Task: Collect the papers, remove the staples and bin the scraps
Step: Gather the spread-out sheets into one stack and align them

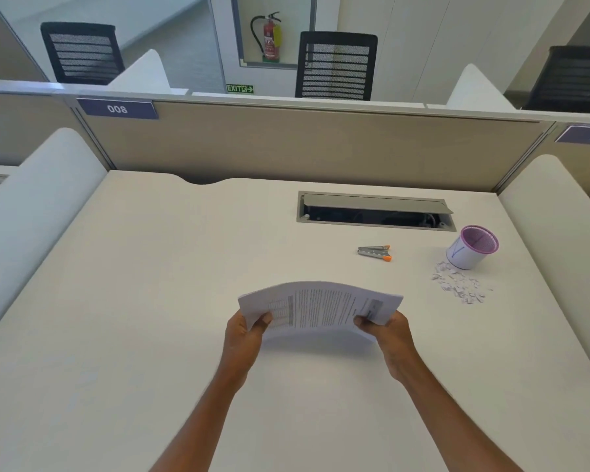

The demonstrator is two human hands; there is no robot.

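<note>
a dark nameplate on the top left of the beige partition behind the worktop reads "008" in white digits. a second dark nameplate at the right edge of the picture is cut off by the frame; it shows "00" and part of a further digit that cannot be told for sure. a green sign low on the wall beyond the partition reads "exit" with a white arrow pointing right. the stack of papers carries printed lines too small to read. the label on the red fire extinguisher is also unreadable.
</note>
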